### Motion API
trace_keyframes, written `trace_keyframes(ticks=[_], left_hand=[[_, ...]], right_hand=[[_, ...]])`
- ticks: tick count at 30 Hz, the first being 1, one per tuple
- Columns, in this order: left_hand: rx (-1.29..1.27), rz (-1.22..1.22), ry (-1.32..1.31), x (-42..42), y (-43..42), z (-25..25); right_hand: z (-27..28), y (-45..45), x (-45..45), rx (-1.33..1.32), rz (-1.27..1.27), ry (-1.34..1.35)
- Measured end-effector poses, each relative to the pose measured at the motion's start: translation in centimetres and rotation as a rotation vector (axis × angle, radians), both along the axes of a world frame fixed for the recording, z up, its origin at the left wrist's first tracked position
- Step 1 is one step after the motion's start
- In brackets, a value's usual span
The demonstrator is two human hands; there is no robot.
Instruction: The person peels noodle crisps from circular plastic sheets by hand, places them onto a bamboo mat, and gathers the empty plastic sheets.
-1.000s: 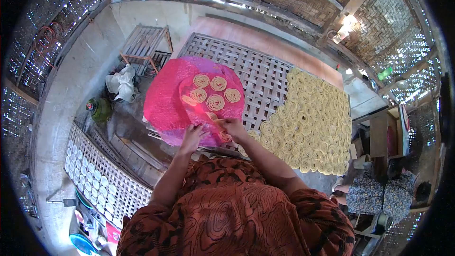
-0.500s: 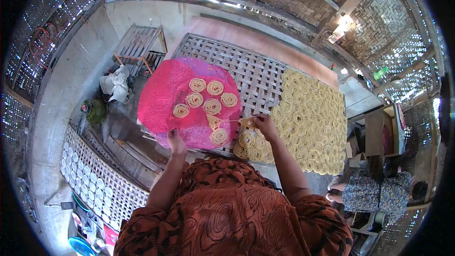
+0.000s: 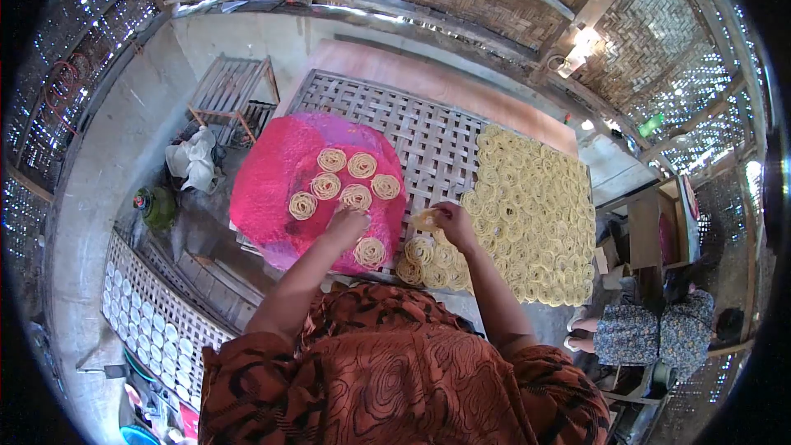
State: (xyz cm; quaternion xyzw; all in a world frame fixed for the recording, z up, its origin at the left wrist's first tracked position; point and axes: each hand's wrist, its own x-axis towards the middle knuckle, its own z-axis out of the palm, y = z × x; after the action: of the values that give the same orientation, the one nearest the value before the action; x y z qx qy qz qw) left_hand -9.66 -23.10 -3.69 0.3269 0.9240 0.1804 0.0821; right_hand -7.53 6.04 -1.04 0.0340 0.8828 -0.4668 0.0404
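My right hand [image 3: 454, 225] is closed on a pale yellow bundle of noodle strands [image 3: 426, 219], held above the near edge of a woven bamboo rack [image 3: 428, 147]. My left hand [image 3: 349, 223] reaches over a pink and purple sheet [image 3: 276, 181], its fingers drawn together; what lies beneath them is hidden. On the sheet sit several round noodle coils [image 3: 362, 166], one of them a single coil [image 3: 369, 253] just below my left hand. Many more flat noodle coils [image 3: 531, 214] cover the right part of the rack, beside my right hand.
Left, a lower rack [image 3: 206, 325] carries rows of white discs [image 3: 152, 328]. Beyond stand a green gas cylinder [image 3: 155, 208], a white sack [image 3: 194, 158] and a slatted wooden stand [image 3: 235, 86]. Another person [image 3: 655, 334] in a patterned garment is at lower right, near a wooden cabinet [image 3: 655, 227].
My left hand has moved right and forward from the sheet's near edge onto the loose noodle strands, covering them. My right hand still holds its bundle; the strand stretched between no longer shows.
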Motion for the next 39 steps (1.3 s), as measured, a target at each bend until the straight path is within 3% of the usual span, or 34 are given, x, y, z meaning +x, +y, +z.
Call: trace_keyframes(ticks=[1, 3, 5, 7, 8, 10, 11, 12, 14, 15, 17, 19, 21, 22, 24, 25, 26, 28, 29, 33, 35, 36, 38, 39], left_hand=[[-0.048, -0.017, 0.019, -0.1, -0.7, 0.5], [-0.099, -0.037, 0.03, -0.1, -2.0, 0.4], [0.168, 0.061, -0.064, -0.5, -2.8, -0.4], [0.274, 0.111, -0.08, -0.4, -2.7, -0.2], [0.383, 0.163, -0.096, -0.3, -2.5, 0.3], [0.439, 0.184, -0.121, -0.4, -2.4, 1.6], [0.495, 0.206, -0.145, -0.6, -2.5, 1.9], [0.494, 0.209, -0.146, -1.0, -2.5, 2.3], [0.43, 0.348, -0.219, -1.8, -2.6, 2.4], [0.485, 0.386, -0.247, -2.1, -2.6, 2.4], [0.495, 0.39, -0.257, -2.9, -2.6, 2.8], [0.52, 0.381, -0.245, -4.1, -2.8, 1.9], [0.6, 0.39, -0.3, -5.3, -2.8, 1.5], [0.683, 0.402, -0.358, -5.8, -3.1, 1.8], [0.766, 0.449, -0.375, -6.6, -3.8, 3.7], [0.876, 0.498, -0.42, -6.6, -4.0, 4.9], [0.988, 0.55, -0.468, -6.5, -4.0, 5.5], [1.044, 0.49, -0.516, -5.7, -2.6, 5.5], [0.976, 0.448, -0.592, -4.9, -1.3, 5.3], [0.954, 0.463, -0.779, -1.8, 3.2, 4.1], [1.146, 0.594, -0.986, -0.6, 4.2, 2.3], [1.15, 0.596, -0.992, 0.0, 4.2, 1.3], [0.602, 0.295, -0.438, 0.7, 3.1, 0.0], [0.4, 0.116, -0.389, 0.7, 2.3, 0.1]], right_hand=[[1.6, 0.3, 0.4, -0.02, -0.033, -0.059], [-1.3, 1.7, 0.2, -0.028, -0.033, -0.074], [-2.4, 1.7, 0.7, -0.038, -0.033, -0.085], [-3.7, 1.4, 1.2, -0.458, -0.157, -0.283], [-4.4, 1.5, 1.3, -0.459, -0.158, -0.284], [-5.9, 1.6, 1.2, -0.15, -0.008, -0.234], [-4.8, 1.2, 1.5, 0.213, 0.069, -0.193], [-3.7, 0.7, 1.5, 0.211, 0.073, -0.194], [-2.3, 0.0, 1.6, 0.834, 0.283, 0.158], [-2.0, -0.9, 1.6, 0.806, 0.175, 0.205], [0.5, -3.7, 0.7, 0.568, 0.282, 0.24], [-1.1, -7.3, 0.3, 0.388, 0.461, 0.185], [-3.9, -10.1, 0.3, 0.468, 0.725, 0.37], [-5.5, -10.4, 0.4, 0.467, 0.726, 0.381], [-7.8, -11.0, 0.3, 0.481, 0.851, 0.2], [-3.5, -11.6, 0.5, 0.347, 0.645, -0.197], [-2.9, -11.4, 0.0, 0.348, 0.652, -0.2], [-2.0, -10.3, -0.7, -0.631, 0.327, -0.217], [0.2, -10.1, -1.4, -1.192, 0.071, -0.596], [0.8, -6.1, -2.9, -0.883, 0.253, -0.437], [2.0, -2.7, -3.1, -0.41, 0.261, -0.268], [1.2, -1.3, -3.5, -0.328, 0.183, -0.191], [-0.2, 1.6, -4.1, -0.17, 0.117, -0.069], [-1.3, 2.8, -4.5, -0.171, 0.113, -0.072]])
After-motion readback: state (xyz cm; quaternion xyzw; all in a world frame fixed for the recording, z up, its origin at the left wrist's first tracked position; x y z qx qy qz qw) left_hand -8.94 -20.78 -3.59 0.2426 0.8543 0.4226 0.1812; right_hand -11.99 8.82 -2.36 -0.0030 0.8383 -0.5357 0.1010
